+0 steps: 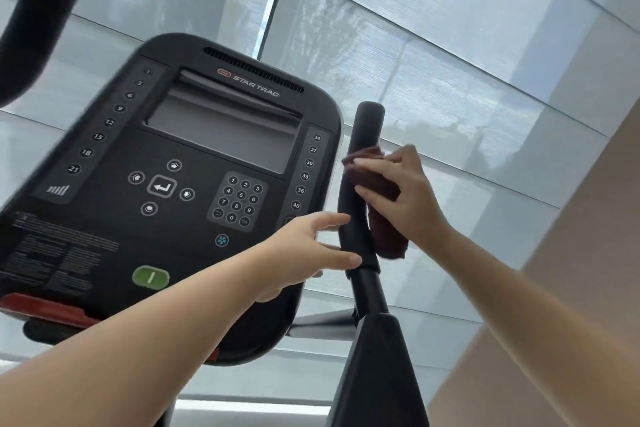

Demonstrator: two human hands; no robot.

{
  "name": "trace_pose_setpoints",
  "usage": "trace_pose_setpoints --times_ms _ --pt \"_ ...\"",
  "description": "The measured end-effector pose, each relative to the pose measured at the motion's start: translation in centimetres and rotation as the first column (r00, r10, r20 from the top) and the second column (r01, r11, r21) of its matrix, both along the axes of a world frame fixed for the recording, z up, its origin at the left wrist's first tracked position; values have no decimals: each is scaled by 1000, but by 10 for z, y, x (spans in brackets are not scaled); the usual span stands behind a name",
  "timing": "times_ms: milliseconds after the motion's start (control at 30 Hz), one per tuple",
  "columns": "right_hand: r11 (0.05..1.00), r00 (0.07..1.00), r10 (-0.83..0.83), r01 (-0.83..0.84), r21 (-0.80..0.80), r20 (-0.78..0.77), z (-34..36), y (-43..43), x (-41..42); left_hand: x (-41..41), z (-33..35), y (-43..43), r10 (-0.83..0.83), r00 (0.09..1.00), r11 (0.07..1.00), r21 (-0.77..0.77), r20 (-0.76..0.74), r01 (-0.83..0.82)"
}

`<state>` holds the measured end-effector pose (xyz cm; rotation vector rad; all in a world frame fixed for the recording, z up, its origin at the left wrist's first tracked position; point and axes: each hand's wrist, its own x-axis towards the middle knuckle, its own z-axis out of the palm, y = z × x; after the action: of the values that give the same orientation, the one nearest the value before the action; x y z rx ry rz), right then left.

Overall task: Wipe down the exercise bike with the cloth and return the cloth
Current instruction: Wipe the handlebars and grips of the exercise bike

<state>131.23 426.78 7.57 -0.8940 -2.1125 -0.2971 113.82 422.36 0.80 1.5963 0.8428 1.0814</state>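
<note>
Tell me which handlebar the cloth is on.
The right handlebar, beside the console: the right hand presses the cloth on it. The left handlebar is bare.

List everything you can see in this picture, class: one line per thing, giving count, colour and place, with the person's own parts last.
Console: one, black, centre-left, with grey screen, keypad and green button.
Right handlebar: one, black, just right of the console, upright.
Left handlebar: one, black, top left.
Cloth: one, dark brown, pressed against the right handlebar.
Blinds: grey-white, covering the window behind.
Wall: beige, lower right.
Left hand: one, open, fingers at the right handlebar's lower part.
Right hand: one, holding the cloth on the handlebar.
</note>
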Motion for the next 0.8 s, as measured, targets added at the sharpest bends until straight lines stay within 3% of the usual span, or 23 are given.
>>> trace_pose_setpoints --times_ms 100,167,300,367,533,667,733,800 --pt "978 997 68 -57 -201 45 -31 -21 20 3 -4 -1 0 999 999 -52 33 2" --pt "981 998 64 -65 -185 -10 -22 -18 21 3 -6 -1 2 1000 997 -72 22 0" --pt "998 909 24 -45 -41 -415 18 6 -7 3 -7 -3 -2 1000 996 -90 20 3" --pt "997 871 46 -69 -29 -489 17 12 -18 3 -6 -3 8 1000 996 -93 27 -6" --pt "975 907 45 -131 -178 -419 -24 -5 -2 3 -5 -4 24 1000 999 -48 6 -24" --pt "941 957 118 -193 -280 -264 -36 -19 17 5 -3 -8 37 999 999 15 -20 -37" --pt "960 964 105 -163 -229 -244 -29 -16 18 7 -3 -9 42 999 998 45 -28 -41" --pt "986 925 88 -133 -99 -371 -12 -2 13 6 -4 -9 57 998 996 67 -34 -55"
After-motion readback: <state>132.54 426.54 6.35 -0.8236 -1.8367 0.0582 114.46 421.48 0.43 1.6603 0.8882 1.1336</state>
